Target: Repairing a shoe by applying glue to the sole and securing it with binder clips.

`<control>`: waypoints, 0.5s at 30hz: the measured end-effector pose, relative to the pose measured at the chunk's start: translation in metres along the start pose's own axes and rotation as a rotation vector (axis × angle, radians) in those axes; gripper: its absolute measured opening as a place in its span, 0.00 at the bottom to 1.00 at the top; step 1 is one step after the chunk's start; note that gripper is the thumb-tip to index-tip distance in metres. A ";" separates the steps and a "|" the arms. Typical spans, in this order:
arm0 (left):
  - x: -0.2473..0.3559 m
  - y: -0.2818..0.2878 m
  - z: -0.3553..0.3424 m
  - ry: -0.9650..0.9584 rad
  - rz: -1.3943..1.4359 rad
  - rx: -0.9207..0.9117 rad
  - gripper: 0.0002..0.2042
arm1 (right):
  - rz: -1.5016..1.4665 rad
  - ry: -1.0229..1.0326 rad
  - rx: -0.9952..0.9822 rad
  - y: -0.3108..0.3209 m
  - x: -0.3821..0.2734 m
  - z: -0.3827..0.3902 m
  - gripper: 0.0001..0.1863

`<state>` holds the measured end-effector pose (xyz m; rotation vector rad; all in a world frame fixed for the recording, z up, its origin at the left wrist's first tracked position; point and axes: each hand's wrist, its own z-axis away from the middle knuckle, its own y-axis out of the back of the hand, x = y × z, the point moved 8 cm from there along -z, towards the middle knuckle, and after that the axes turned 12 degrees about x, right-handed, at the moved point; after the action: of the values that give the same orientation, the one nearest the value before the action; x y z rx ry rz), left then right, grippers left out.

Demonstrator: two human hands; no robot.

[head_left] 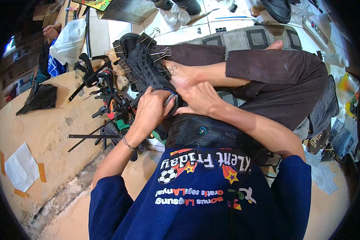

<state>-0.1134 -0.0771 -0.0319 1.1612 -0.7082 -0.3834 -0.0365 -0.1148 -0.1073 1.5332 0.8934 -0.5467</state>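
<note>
A black lace-up shoe without laces lies across my lower leg, its toe pointing away from me. Several binder clips with wire handles grip its edge on both sides. At the heel end, my left hand is closed on the shoe's collar, its thumb pressed at the opening. My right hand is closed against the other side of the collar, thumb and fingers at the rim. What lies between its fingers is too hidden to make out. A bluish-grey lining shows between the hands.
Several black bar clamps crowd the left side of the shoe. A black scrap of material and a taped white paper lie farther left. A white plastic bag stands behind. Under my legs is a grey patterned mat.
</note>
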 end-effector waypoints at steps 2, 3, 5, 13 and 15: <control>-0.001 0.005 -0.001 0.020 -0.014 0.096 0.08 | 0.002 -0.039 -0.029 -0.002 0.003 0.000 0.32; -0.002 0.005 -0.002 0.023 -0.018 0.098 0.08 | -0.016 -0.025 -0.002 0.000 0.002 -0.001 0.32; -0.005 0.003 -0.001 0.053 -0.049 0.091 0.07 | -0.006 -0.048 -0.053 -0.003 0.003 -0.001 0.31; 0.000 -0.003 -0.004 -0.012 -0.280 0.014 0.10 | -0.008 -0.027 0.003 0.003 0.002 -0.006 0.29; 0.005 0.014 0.007 -0.020 -0.100 0.139 0.15 | -0.042 -0.002 0.034 0.003 0.000 -0.002 0.29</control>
<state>-0.1161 -0.0799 -0.0163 1.3297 -0.7045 -0.4356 -0.0342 -0.1133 -0.1051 1.5472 0.9208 -0.5963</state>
